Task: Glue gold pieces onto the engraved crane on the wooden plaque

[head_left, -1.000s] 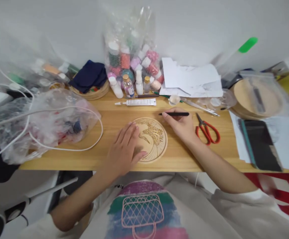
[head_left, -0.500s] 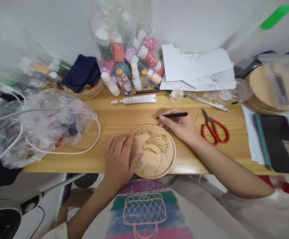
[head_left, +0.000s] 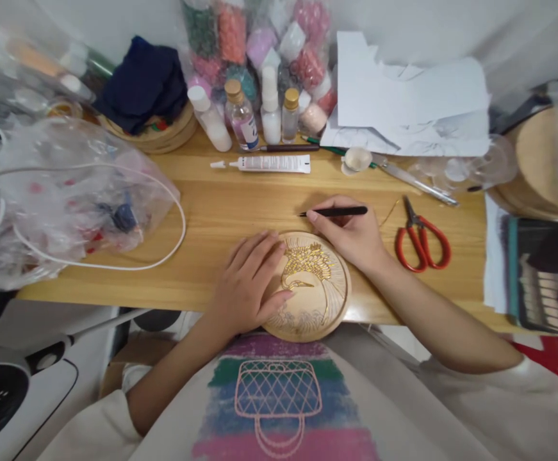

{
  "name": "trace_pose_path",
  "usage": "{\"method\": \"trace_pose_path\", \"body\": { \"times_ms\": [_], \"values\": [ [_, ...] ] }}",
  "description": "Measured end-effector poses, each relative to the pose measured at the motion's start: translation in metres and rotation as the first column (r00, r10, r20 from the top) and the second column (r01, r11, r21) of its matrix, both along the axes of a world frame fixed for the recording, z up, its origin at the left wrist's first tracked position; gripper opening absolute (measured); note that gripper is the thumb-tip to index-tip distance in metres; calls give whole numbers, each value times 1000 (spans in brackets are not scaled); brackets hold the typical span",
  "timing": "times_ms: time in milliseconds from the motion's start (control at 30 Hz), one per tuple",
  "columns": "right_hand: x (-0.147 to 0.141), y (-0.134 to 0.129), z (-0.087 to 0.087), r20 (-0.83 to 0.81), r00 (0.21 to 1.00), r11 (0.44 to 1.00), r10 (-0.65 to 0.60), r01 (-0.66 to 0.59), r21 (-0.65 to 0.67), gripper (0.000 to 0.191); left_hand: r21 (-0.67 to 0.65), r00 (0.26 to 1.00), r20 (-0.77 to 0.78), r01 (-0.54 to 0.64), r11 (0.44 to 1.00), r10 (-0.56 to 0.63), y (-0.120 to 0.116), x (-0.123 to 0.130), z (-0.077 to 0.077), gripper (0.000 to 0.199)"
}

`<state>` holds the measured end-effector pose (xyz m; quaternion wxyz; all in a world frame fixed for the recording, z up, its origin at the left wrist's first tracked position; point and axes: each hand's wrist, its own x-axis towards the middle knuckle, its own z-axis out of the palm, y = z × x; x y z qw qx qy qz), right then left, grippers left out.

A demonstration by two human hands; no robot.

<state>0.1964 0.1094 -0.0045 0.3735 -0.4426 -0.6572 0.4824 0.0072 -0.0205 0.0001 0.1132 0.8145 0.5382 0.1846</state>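
Note:
A round wooden plaque (head_left: 314, 307) with a gold bird design lies at the table's front edge. My left hand (head_left: 250, 282) rests flat on its left side, fingers spread and the thumb on its surface. Beyond the plaque's upper right edge, my right hand (head_left: 350, 230) pinches black tweezers (head_left: 341, 211), whose tip points left over the bare wood. Whether anything sits between the tips is too small to tell. A thin gold wire (head_left: 390, 214) lies right of my right hand, beside red-handled pliers (head_left: 423, 240).
A white tube (head_left: 273, 164), small bottles (head_left: 241, 121) and papers (head_left: 408, 96) line the back. Plastic bags (head_left: 77, 192) and a white cable (head_left: 163, 256) spread over the left. At the right lie a craft knife (head_left: 418, 182) and a dark phone-like object (head_left: 542, 256).
The view has shifted closer to the table. My left hand has slid a little up and right across the plaque. My right hand still holds the tweezers in nearly the same spot.

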Motion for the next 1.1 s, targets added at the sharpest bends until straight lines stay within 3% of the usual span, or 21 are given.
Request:
{"method": "trace_pose_path", "body": {
  "times_ms": [167,567,833,1100],
  "values": [
    [-4,-2,-5,26,996,996,-85,84,34,12,-1,1000,-15,-12,1000,12,-1,2,0,60],
    [6,-6,2,47,999,997,5,-9,76,10,-18,997,-73,-31,999,29,-1,4,-1,63],
    [6,-6,3,48,999,998,2,-6,70,9,-60,999,-23,-32,998,31,-1,4,0,65],
    [9,-6,3,14,1000,999,23,-24,48,8,-17,998,-62,-21,1000,20,-1,4,0,63]
  ]
}}
